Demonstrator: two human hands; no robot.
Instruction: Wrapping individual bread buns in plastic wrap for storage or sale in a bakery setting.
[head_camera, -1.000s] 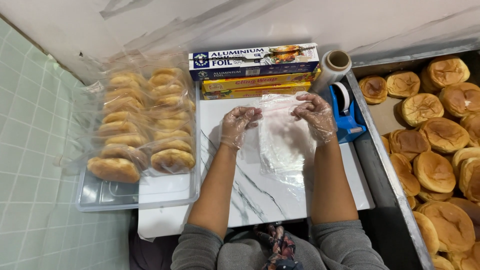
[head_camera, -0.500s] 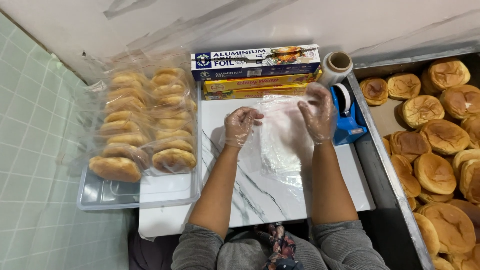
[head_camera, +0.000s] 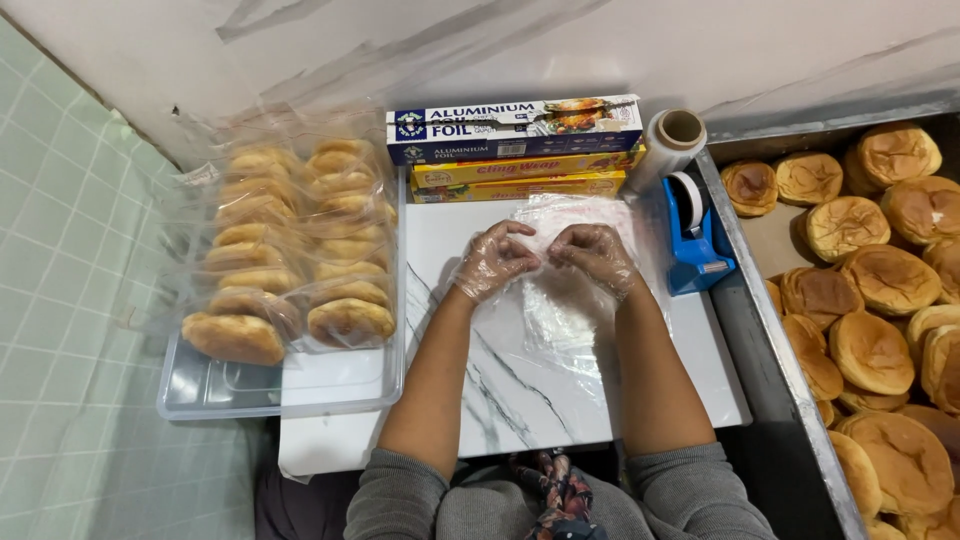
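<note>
Plastic bag (head_camera: 565, 300), clear and thin, lies flat mid-desk (head_camera: 520, 390), its upper edge pinched by gloved left hand (head_camera: 493, 262) and right hand (head_camera: 597, 257), fingertips together, apparently for parting; wrapped buns (head_camera: 285, 245) left, tape dispenser (head_camera: 692, 235) right.

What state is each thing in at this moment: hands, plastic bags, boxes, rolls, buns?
left hand: gloved, fingers pinching the clear bag
right hand: gloved, fingers pinching the same bag
clear plastic bag: empty, flat on the marble board
foil box: closed, lying flat
cling wrap boxes: closed, stacked
film roll: lying tilted
tape dispenser: loaded with tape
bagged buns: wrapped, in two rows on the clear tray
loose buns: unwrapped, in the metal tray
</note>
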